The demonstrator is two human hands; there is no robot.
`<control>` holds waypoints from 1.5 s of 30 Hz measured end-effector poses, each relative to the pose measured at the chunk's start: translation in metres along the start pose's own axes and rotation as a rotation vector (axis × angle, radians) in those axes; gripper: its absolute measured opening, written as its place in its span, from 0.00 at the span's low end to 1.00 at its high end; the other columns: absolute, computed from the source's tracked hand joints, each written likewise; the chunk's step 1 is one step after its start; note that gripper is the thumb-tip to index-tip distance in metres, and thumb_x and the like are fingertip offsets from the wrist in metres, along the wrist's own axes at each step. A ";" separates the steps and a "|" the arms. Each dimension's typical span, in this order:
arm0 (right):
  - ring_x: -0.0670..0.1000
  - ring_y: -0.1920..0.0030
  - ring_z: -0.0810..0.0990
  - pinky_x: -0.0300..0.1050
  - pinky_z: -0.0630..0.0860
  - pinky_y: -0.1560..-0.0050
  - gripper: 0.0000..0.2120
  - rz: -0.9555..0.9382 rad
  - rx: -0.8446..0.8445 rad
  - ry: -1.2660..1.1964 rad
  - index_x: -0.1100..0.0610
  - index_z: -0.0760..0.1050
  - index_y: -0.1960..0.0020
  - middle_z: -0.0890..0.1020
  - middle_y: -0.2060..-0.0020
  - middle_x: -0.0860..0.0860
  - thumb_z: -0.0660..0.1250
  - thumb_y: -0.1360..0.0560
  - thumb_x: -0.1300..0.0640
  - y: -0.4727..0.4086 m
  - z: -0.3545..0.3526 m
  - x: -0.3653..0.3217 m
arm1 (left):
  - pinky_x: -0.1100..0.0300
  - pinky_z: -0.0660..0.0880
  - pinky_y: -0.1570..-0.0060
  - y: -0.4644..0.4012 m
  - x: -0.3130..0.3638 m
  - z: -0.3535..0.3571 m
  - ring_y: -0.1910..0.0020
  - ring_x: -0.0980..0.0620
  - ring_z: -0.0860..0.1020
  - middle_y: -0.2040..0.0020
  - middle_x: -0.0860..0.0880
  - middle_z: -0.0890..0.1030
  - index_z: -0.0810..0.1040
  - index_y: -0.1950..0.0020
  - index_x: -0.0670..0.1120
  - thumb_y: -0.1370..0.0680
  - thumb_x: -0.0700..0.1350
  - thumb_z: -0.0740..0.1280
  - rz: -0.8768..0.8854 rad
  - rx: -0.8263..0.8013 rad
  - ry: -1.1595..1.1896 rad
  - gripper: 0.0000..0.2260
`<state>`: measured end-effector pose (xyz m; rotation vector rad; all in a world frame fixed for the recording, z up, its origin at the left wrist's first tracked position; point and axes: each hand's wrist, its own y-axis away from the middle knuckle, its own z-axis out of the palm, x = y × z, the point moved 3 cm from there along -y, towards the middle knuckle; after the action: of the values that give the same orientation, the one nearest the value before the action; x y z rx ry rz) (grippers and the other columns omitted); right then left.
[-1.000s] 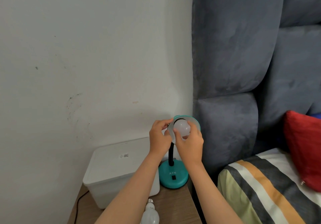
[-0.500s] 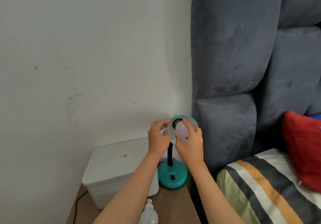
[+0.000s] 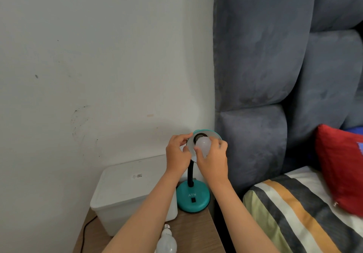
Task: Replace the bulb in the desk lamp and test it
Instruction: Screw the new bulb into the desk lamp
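Observation:
A teal desk lamp with a round base [image 3: 193,199] and a black bendy neck stands on the wooden bedside table [image 3: 191,233]. Its shade [image 3: 213,134] is tilted up toward me. My left hand [image 3: 177,154] grips the shade's left rim. My right hand [image 3: 214,157] holds a white frosted bulb [image 3: 203,143] just in front of the dark socket inside the shade. I cannot tell how deep the bulb sits. A second white bulb [image 3: 167,242] lies on the table beside my left forearm, its screw base pointing away from me.
A white lidded plastic box [image 3: 127,191] stands left of the lamp against the wall. A black cord [image 3: 86,227] runs down the table's left side. A grey padded headboard [image 3: 261,72], striped bedding [image 3: 298,211] and a red pillow [image 3: 339,166] fill the right.
My right hand has shifted its grip around the bulb at the socket. The lamp head sits slightly lower and further left in view. My left hand stays on the shade.

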<state>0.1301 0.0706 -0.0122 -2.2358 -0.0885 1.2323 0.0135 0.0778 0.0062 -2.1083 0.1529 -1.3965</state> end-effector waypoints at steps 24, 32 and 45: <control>0.58 0.49 0.78 0.45 0.76 0.53 0.27 0.015 -0.015 -0.035 0.56 0.64 0.30 0.73 0.42 0.60 0.68 0.26 0.55 0.004 0.001 0.001 | 0.79 0.69 0.51 0.000 0.000 0.000 0.50 0.54 0.76 0.50 0.51 0.76 0.79 0.45 0.48 0.28 0.27 0.60 0.002 -0.004 -0.003 0.20; 0.60 0.52 0.80 0.43 0.73 0.62 0.28 0.179 0.003 -0.078 0.64 0.67 0.40 0.80 0.50 0.62 0.67 0.27 0.43 -0.004 -0.003 0.008 | 0.79 0.69 0.51 0.001 0.001 0.000 0.50 0.55 0.76 0.50 0.50 0.77 0.79 0.45 0.49 0.28 0.27 0.61 0.010 -0.005 0.001 0.20; 0.57 0.54 0.79 0.47 0.79 0.53 0.27 0.038 -0.022 -0.065 0.54 0.65 0.32 0.71 0.42 0.58 0.69 0.29 0.57 0.011 0.002 0.008 | 0.80 0.68 0.52 0.005 0.003 -0.002 0.51 0.56 0.76 0.52 0.53 0.75 0.79 0.46 0.49 0.28 0.27 0.60 0.007 -0.010 0.001 0.21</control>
<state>0.1307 0.0651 -0.0251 -2.2254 -0.0855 1.3306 0.0142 0.0721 0.0062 -2.1128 0.1679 -1.3956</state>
